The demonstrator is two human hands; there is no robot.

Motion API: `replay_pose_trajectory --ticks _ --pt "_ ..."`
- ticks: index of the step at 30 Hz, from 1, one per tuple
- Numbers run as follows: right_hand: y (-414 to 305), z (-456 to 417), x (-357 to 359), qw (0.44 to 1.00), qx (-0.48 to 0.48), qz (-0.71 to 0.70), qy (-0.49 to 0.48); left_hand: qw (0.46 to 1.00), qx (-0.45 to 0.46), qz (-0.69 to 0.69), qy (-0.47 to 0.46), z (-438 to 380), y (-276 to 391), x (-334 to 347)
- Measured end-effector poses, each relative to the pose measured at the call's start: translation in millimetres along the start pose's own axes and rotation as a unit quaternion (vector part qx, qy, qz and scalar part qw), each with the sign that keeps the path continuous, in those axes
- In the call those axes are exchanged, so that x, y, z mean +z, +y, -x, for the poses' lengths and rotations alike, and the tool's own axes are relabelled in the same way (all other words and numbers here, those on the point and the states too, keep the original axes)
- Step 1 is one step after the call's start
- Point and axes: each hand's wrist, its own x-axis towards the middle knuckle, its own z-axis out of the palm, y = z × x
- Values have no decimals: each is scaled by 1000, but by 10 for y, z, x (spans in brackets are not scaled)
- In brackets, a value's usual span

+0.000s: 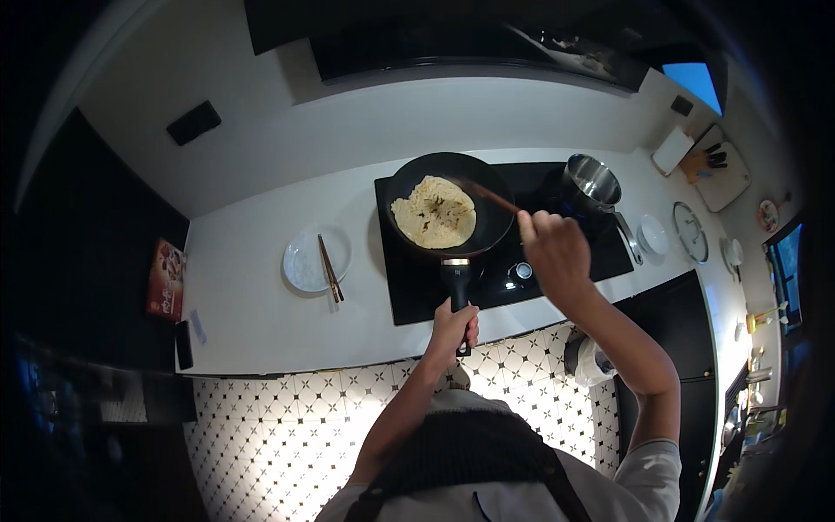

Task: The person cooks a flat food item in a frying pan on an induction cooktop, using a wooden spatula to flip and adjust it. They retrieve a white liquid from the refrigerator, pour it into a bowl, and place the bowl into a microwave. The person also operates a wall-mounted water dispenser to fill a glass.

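Note:
A black frying pan [490,225] rests on the left part of the black cooktop [417,293]. My left hand [453,324] is closed around its black handle [458,282]. In the pan lies a pale, irregular flatbread [436,215] with dark green and brown bits in its middle. My right hand [554,251] grips a brown wooden utensil [497,197], which reaches over the pan's right side. Its far end is at the flatbread's upper right edge, blurred, so its shape and whether it touches the bread cannot be told.
A steel saucepan [592,181] stands at the cooktop's back right, beside a white bowl [652,235] and a glass lid [690,232]. Left of the cooktop, chopsticks [329,267] lie across a white plate [301,261]. A red box [167,280] and a black phone [184,344] are at the counter's left end.

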Motion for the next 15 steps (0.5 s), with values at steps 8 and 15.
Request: replay_pose_trajectory --ticks 8,15 --pt "57 81 127 948 115 -252 -160 1000 -14 -1 8 -5 68 -51" --pt "121 -70 351 865 137 -344 -338 1000 -22 -11 17 -13 88 -87"
